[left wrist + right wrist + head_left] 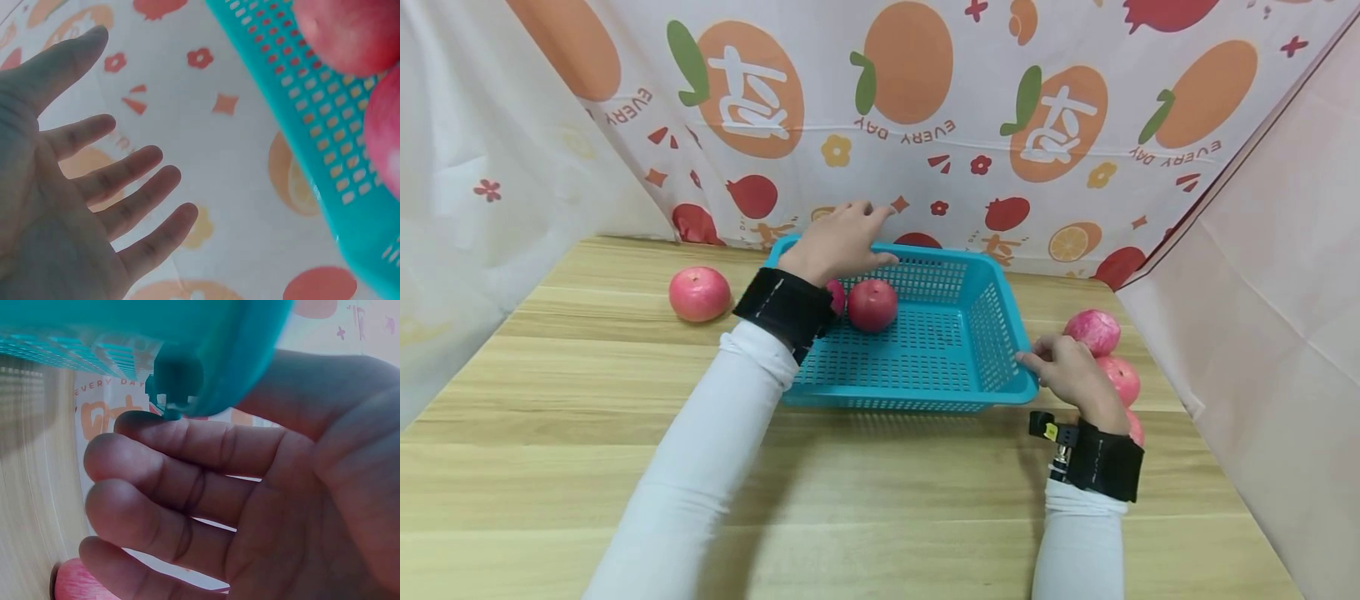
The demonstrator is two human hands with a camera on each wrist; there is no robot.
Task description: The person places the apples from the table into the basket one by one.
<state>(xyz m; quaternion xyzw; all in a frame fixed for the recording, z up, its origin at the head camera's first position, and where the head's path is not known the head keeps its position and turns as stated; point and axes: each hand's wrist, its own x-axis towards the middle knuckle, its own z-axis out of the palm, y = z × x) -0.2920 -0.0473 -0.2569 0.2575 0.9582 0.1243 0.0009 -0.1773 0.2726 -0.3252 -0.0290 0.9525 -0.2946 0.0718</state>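
Observation:
A turquoise plastic basket with perforated walls sits on the table, two round red-pink fruits at its left inside. My left hand is over the basket's back left corner, palm partly facing the back curtain. Its fingers and thumb are spread and hold nothing. At the front right corner, my right hand pinches the basket rim. The thumb lies over the rim, and the fingers curl beneath it. My left forearm hides part of the basket's left side.
One round pink fruit rests on the wooden table left of the basket. Several more, among them a streaked one, line up beside my right hand. A fruit-print curtain hangs close behind the basket, and a white sheet borders the right.

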